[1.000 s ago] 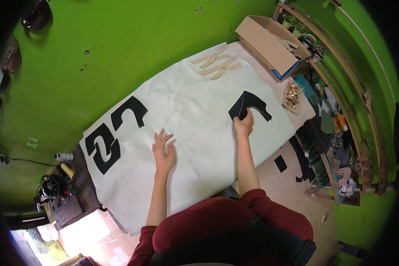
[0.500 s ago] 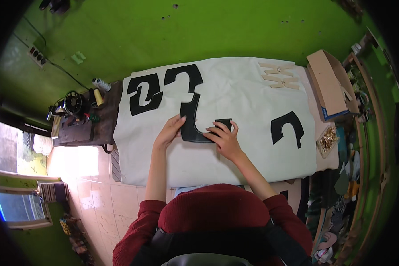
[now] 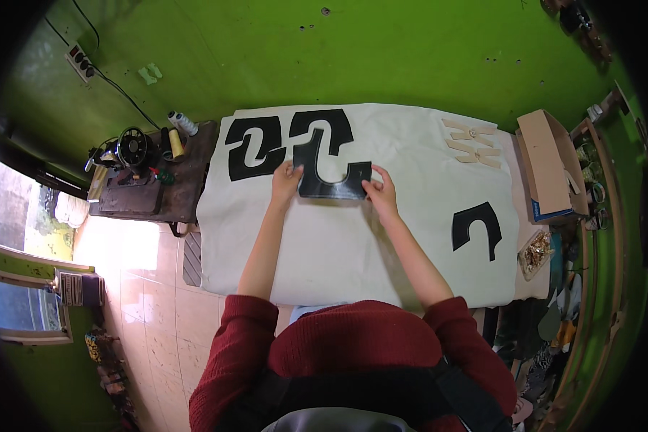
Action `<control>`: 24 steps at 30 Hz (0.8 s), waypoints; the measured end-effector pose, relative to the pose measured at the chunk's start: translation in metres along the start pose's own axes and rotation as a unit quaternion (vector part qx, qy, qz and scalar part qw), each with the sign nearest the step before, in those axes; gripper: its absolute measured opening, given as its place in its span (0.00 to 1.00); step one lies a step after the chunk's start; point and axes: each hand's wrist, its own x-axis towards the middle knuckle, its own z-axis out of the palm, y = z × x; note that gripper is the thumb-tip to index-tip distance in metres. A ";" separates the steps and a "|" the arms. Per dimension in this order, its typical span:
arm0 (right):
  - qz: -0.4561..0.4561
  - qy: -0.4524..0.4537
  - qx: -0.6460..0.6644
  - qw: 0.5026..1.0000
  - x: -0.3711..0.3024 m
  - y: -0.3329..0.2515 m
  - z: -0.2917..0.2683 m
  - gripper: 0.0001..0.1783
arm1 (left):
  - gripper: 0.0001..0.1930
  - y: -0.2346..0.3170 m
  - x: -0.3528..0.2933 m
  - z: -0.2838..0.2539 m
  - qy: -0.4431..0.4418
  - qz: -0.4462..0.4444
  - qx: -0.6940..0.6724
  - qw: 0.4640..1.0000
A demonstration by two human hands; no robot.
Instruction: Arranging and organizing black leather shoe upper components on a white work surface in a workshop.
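A black U-shaped flat piece (image 3: 331, 189), smooth and slightly shiny, is held between my two hands above the white sheet. My left hand (image 3: 286, 181) pinches its left edge. At the right end, my right hand (image 3: 381, 194) grips the piece with thumb and fingers. Just beyond it lies another black curved piece (image 3: 322, 120), partly covered by the held one. Two black hooked pieces (image 3: 239, 163) lie fitted into each other farther left. A single black curved piece (image 3: 474, 222) rests apart on the right side of the sheet.
The white sheet (image 3: 324, 266) covers the table. Beige strap-like pieces (image 3: 474, 144) lie at its far right, near a cardboard box (image 3: 543, 162) and a clear packet of gold-coloured bits (image 3: 535, 253). A sewing machine (image 3: 132, 151) with thread spools (image 3: 174, 144) stands left. Green walls surround the table.
Both hands have carried the black U-shaped piece away from my body, toward the pieces at the far side. My right hand has shifted from over the piece to its right end. The view has shifted slightly.
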 end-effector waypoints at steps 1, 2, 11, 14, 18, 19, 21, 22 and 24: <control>-0.003 0.004 0.002 1.000 0.014 0.004 0.001 0.26 | 0.19 0.003 0.013 0.005 0.056 0.037 -0.011 0.998; -0.026 0.023 -0.032 0.999 0.028 0.007 0.002 0.26 | 0.19 0.006 0.024 0.006 0.052 0.041 -0.010 0.998; -0.033 0.125 -0.231 0.964 0.087 0.023 0.014 0.27 | 0.28 0.003 0.083 0.021 0.070 0.100 0.209 0.970; -0.028 0.119 -0.262 0.957 0.088 0.030 0.018 0.25 | 0.28 -0.015 0.090 0.017 0.070 0.146 0.251 0.954; -0.022 0.125 -0.295 0.947 0.086 0.042 0.008 0.25 | 0.22 -0.021 0.082 0.031 0.038 0.183 0.316 0.930; -0.040 0.123 -0.295 0.947 0.085 0.043 0.008 0.25 | 0.20 -0.022 0.079 0.033 0.043 0.175 0.321 0.930; -0.055 0.120 -0.294 0.947 0.083 0.044 0.011 0.25 | 0.20 -0.026 0.075 0.035 0.051 0.171 0.322 0.930; -0.077 0.124 -0.294 0.945 0.082 0.044 0.014 0.25 | 0.20 -0.029 0.074 0.034 0.062 0.172 0.324 0.928; -0.097 0.127 -0.292 0.943 0.081 0.043 0.017 0.25 | 0.20 -0.036 0.069 0.034 0.072 0.180 0.337 0.921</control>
